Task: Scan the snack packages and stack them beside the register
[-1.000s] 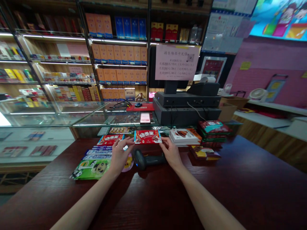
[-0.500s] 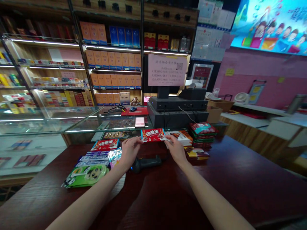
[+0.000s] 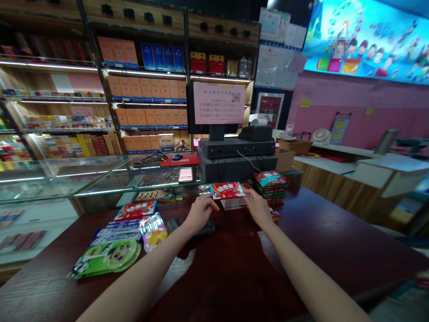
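Above the dark wooden counter is a red and blue snack packet (image 3: 228, 191), lettered in white, held level. My right hand (image 3: 259, 208) pinches its right end between thumb and fingers. Close by the packet's left end, my left hand (image 3: 201, 214) has its thumb apart from its bent fingers and appears to grip nothing. Beneath the left wrist lies a dark handheld scanner (image 3: 206, 229), partly covered. Left of it are a shiny pouch with a yellow figure (image 3: 154, 232), a similar red packet (image 3: 136, 209), purple-and-white packets (image 3: 115, 231) and a green panda packet (image 3: 107, 258).
A stack of dark red and green packets (image 3: 271, 184) sits at the counter's back right. Behind stand a point-of-sale machine (image 3: 234, 163) with a paper sign (image 3: 219, 103) and a glass display case (image 3: 110, 181). Shelves of orange boxes (image 3: 147, 89) line the wall.
The red snack packet and my right hand have moved right relative to the counter things. My left hand has come off the packet's left end, its thumb now apart. The view has turned slightly right.
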`<action>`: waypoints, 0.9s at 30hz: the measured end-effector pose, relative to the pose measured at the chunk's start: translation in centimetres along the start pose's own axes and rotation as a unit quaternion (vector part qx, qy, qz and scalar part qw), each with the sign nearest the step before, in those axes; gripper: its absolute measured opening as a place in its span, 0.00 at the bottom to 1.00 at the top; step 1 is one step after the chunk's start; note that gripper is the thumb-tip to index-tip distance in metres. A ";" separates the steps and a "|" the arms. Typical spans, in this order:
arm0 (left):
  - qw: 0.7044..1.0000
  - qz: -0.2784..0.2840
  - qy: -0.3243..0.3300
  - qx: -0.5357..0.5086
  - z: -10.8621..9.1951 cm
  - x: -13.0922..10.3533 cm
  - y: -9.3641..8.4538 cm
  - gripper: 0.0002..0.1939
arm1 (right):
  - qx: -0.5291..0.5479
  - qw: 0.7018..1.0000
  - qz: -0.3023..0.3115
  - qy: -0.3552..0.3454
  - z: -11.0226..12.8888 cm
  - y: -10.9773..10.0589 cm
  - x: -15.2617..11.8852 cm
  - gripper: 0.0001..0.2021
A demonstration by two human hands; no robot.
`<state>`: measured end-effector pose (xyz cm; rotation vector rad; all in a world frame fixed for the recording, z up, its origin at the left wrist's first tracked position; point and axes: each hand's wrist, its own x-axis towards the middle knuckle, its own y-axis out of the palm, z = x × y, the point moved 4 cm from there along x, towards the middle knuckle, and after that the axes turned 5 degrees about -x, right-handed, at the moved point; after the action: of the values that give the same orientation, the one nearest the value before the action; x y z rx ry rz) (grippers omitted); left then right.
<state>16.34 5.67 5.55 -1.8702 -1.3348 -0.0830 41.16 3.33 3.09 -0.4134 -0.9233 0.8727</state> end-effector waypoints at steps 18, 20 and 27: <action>0.999 0.048 -0.015 0.001 2.4 2.8 5.7 0.13 | -0.213 0.975 0.054 0.013 -1.3 -0.5 1.2 0.11; 0.999 0.045 -0.029 0.010 2.5 2.8 5.9 0.15 | -0.216 0.975 0.057 0.007 -1.4 -0.4 1.1 0.12; 0.996 0.048 -0.053 0.046 2.2 2.7 6.3 0.20 | -0.245 0.967 0.067 -0.032 -0.8 -0.1 0.5 0.17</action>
<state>21.83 8.42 1.76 -1.8792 -1.2960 0.1271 42.00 3.73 2.96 -0.8856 -1.1842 0.7771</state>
